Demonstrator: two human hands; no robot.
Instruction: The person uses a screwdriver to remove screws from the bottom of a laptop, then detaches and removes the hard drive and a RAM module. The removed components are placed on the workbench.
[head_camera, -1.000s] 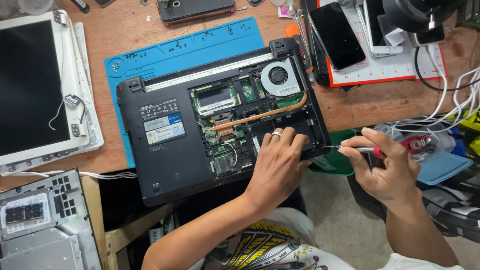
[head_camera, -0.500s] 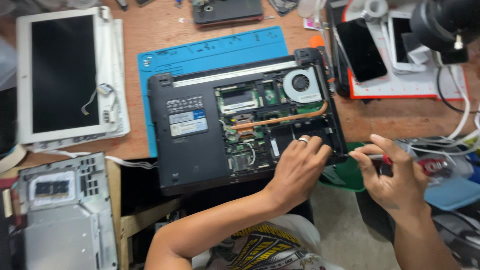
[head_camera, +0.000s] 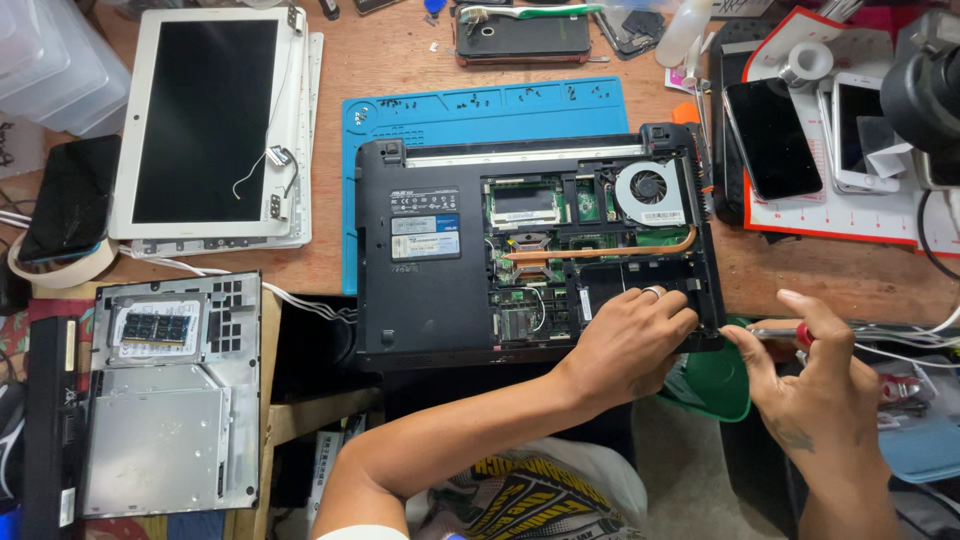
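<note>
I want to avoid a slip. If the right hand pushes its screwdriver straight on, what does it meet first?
Probably the laptop's right edge, where the left hand rests; the right hand points leftward.

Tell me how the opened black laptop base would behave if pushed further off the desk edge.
The opened black laptop base looks rigid and fairly heavy. Its near edge overhangs the wooden desk, so it would probably tip. The left hand presses it down.

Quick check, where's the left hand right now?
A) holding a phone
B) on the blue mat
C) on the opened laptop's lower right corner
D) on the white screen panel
C: the left hand lies on the lower right corner of the opened black laptop, while the right hand holds a red-handled screwdriver at that edge.
</note>
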